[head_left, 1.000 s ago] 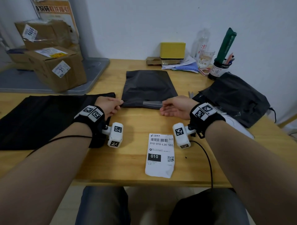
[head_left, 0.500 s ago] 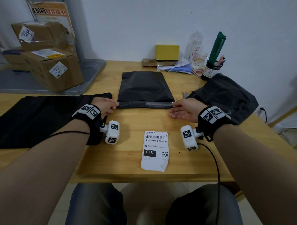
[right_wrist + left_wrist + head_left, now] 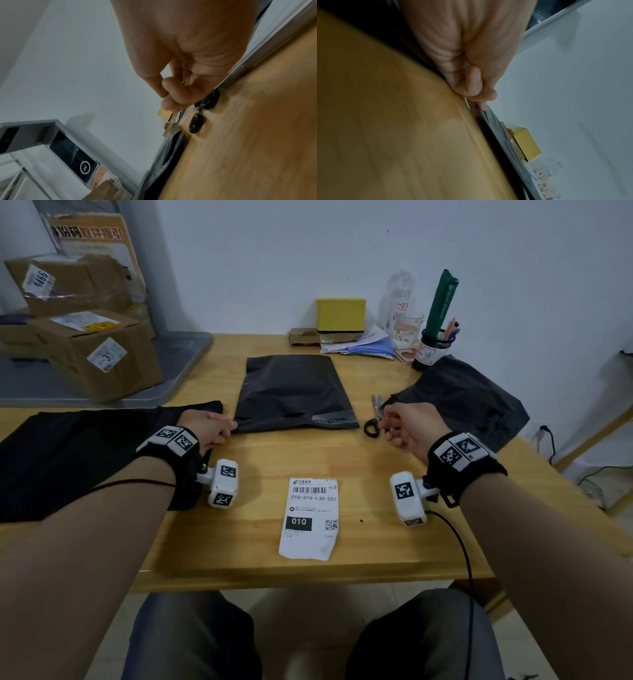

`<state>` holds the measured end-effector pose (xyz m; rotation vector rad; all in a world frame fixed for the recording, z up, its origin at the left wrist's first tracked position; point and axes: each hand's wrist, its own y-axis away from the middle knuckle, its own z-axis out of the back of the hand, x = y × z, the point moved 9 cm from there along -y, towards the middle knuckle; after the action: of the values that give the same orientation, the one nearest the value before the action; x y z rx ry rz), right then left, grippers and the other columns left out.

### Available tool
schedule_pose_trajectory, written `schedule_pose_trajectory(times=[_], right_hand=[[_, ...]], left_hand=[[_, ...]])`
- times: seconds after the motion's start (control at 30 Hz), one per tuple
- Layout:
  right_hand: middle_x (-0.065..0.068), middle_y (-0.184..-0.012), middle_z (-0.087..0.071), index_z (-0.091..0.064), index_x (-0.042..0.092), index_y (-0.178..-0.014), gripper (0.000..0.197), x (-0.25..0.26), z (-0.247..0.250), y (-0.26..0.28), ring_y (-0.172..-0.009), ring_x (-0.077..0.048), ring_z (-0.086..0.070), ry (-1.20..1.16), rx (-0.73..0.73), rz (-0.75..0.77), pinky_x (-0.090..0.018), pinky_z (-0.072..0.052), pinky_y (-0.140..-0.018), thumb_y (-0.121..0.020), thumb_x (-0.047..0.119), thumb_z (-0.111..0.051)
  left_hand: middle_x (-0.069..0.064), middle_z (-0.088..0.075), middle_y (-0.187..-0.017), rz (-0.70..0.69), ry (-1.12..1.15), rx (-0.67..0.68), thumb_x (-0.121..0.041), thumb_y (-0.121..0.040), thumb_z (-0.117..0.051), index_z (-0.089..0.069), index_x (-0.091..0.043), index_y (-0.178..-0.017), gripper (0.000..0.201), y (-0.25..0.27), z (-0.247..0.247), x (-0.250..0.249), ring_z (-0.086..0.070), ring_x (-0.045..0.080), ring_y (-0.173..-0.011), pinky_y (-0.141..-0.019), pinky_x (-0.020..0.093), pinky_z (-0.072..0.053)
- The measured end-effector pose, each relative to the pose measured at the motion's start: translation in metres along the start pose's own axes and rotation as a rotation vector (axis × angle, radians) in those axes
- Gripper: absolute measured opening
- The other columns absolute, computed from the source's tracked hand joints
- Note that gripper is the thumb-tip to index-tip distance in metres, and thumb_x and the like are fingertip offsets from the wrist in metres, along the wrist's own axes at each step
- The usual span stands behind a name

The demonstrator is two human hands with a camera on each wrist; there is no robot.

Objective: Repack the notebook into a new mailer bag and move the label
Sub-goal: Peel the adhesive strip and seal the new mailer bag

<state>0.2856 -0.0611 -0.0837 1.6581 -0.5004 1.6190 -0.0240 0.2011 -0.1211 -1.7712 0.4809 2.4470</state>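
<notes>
Head view: a dark grey mailer bag [image 3: 294,393] lies flat in the middle of the wooden bench [image 3: 376,542], its flap end toward the person. The left hand [image 3: 209,429] rests at the bag's near left corner, fingers curled and pinching that corner. The right hand [image 3: 411,426] hovers off the bag's near right corner, apart from it, just beside a pair of scissors [image 3: 375,416] with black handles; its fingers are loosely curled, thumb against fingertip, and hold nothing that can be made out. A white shipping label [image 3: 311,518] lies flat near the front edge of the bench, between the two wrists, well apart from the bag. A black sheet [image 3: 68,453] covers the bench on the left, and a crumpled black bag [image 3: 469,402] lies on the right. A yellow box [image 3: 340,314] and a pen cup [image 3: 433,350] stand by the wall; cardboard boxes [image 3: 99,350] sit on a grey tray at the far left.

Left wrist view: the left hand [image 3: 467,60] is bent over the bench edge-on, its fingertips [image 3: 483,106] nipping the thin edge of the mailer bag [image 3: 498,129]. The yellow box [image 3: 527,143] shows beyond.

Right wrist view: the right hand [image 3: 185,54] is raised off the bench, thumb and forefinger touching, with nothing visible between them. The scissors [image 3: 204,111] handles lie on the wood just below the fingers. The mailer bag [image 3: 164,155] edge shows farther along.
</notes>
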Motion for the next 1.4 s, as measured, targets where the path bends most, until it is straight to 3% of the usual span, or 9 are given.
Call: schedule_pose_trajectory(times=[0.2, 0.57, 0.67, 0.77, 0.93, 1.07, 1.17, 1.33, 1.4], right_hand=[[-0.010, -0.075, -0.060, -0.060, 0.005, -0.090, 0.010, -0.004, 0.020, 0.000, -0.049, -0.018, -0.051, -0.200, -0.093, -0.007, -0.020, -0.035, -0.040, -0.094, 0.014, -0.058], [-0.004, -0.064, -0.052, -0.059, 0.006, -0.076, 0.014, -0.004, 0.052, -0.003, -0.048, -0.017, -0.048, -0.531, -0.354, 0.012, -0.023, -0.041, -0.044, -0.089, 0.008, -0.057], [-0.007, -0.076, -0.059, -0.064, 0.005, -0.081, 0.010, -0.005, 0.061, -0.003, -0.061, -0.020, -0.059, -0.604, -0.410, 0.063, -0.027, -0.056, -0.056, -0.089, 0.010, -0.060], [-0.008, -0.087, -0.067, -0.067, 0.005, -0.085, 0.010, -0.007, 0.064, -0.002, -0.081, -0.026, -0.069, -0.719, -0.417, 0.091, -0.034, -0.063, -0.078, -0.090, 0.013, -0.062], [-0.013, -0.102, -0.077, -0.062, 0.002, -0.096, 0.011, -0.007, 0.058, 0.000, -0.097, -0.032, -0.073, -0.907, -0.313, 0.110, -0.040, -0.060, -0.091, -0.092, 0.012, -0.059], [-0.013, -0.097, -0.079, -0.058, 0.006, -0.088, 0.009, -0.003, 0.057, 0.003, -0.097, -0.031, -0.075, -0.964, -0.251, 0.112, -0.040, -0.058, -0.093, -0.092, 0.013, -0.056], [-0.013, -0.089, -0.077, -0.057, 0.007, -0.085, 0.009, 0.001, 0.060, 0.006, -0.092, -0.033, -0.076, -0.981, -0.226, 0.122, -0.042, -0.058, -0.091, -0.092, 0.013, -0.056], [-0.009, -0.065, -0.060, -0.057, 0.006, -0.082, 0.011, 0.007, 0.065, 0.007, -0.065, -0.029, -0.064, -0.921, -0.196, 0.104, -0.042, -0.062, -0.083, -0.092, 0.011, -0.055], [-0.008, -0.062, -0.055, -0.056, 0.006, -0.079, 0.014, 0.006, 0.064, 0.006, -0.058, -0.024, -0.058, -0.884, -0.192, 0.076, -0.042, -0.062, -0.082, -0.093, 0.011, -0.056]], left_hand=[[0.004, -0.054, -0.063, 0.003, -0.005, -0.021, -0.007, -0.085, -0.075, -0.067, -0.007, -0.088, 0.008, 0.000, 0.003, 0.001, -0.043, 0.005, -0.035, -0.037, 0.013, -0.041], [0.003, -0.056, -0.063, 0.003, -0.039, -0.060, -0.010, -0.086, -0.074, -0.066, -0.012, -0.074, 0.014, 0.009, 0.002, -0.004, -0.045, 0.011, -0.050, -0.047, 0.015, -0.042], [-0.004, -0.058, -0.045, 0.014, -0.035, -0.057, -0.012, -0.086, -0.074, -0.068, -0.012, -0.079, 0.009, 0.008, 0.002, -0.003, -0.050, 0.007, -0.040, -0.052, 0.016, -0.042], [-0.011, -0.054, -0.036, 0.012, -0.032, -0.094, -0.014, -0.084, -0.077, -0.071, -0.012, -0.079, 0.007, 0.008, 0.006, -0.002, -0.050, 0.011, -0.049, -0.058, 0.019, -0.043], [0.002, -0.059, -0.058, 0.027, -0.044, -0.088, -0.015, -0.084, -0.077, -0.067, -0.014, -0.071, 0.016, 0.012, 0.003, -0.003, -0.047, 0.013, -0.052, -0.059, 0.021, -0.042], [0.006, -0.059, -0.064, 0.061, -0.092, -0.071, -0.018, -0.086, -0.074, -0.070, -0.010, -0.085, 0.009, 0.018, 0.000, -0.005, -0.041, 0.013, -0.047, -0.046, 0.020, -0.035], [0.007, -0.057, -0.064, 0.092, -0.096, -0.046, -0.019, -0.087, -0.072, -0.066, -0.010, -0.084, 0.011, 0.024, -0.004, -0.008, -0.037, 0.014, -0.046, -0.036, 0.017, -0.029], [0.006, -0.044, -0.060, 0.035, -0.090, -0.098, -0.015, -0.089, -0.064, -0.052, -0.012, -0.068, 0.024, 0.040, -0.011, -0.036, -0.031, 0.018, -0.045, -0.044, 0.021, -0.023], [0.007, -0.043, -0.061, -0.048, -0.124, -0.066, -0.013, -0.090, -0.062, -0.056, -0.011, -0.076, 0.015, 0.054, -0.025, -0.060, -0.032, 0.018, -0.045, -0.042, 0.020, -0.024]])
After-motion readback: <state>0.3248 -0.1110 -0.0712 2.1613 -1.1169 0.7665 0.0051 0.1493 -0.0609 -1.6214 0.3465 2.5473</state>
